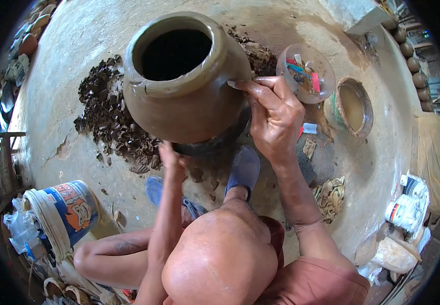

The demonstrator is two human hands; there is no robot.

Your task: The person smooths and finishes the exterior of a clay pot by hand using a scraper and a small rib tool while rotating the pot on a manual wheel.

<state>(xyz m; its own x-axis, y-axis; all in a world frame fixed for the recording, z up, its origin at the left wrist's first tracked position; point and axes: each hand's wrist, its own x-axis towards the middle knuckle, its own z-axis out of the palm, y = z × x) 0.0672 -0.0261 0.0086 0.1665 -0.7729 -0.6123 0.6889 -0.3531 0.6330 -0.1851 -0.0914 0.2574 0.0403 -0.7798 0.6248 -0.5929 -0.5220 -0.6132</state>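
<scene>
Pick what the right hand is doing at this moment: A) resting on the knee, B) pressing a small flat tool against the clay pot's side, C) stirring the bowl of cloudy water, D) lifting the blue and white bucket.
B: the right hand holds a small flat tool against the outer wall of the clay pot, while the bowl and the bucket stand untouched.

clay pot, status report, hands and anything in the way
Right hand presses a small tool to the clay pot wall. Left hand props it from below. Clay shavings heaped beside; nothing blocking.

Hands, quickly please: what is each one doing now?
Left hand: pressed under the clay pot, fingers hidden; grip cannot be told.
Right hand: closed, pressing a small scraper against the pot.
</scene>
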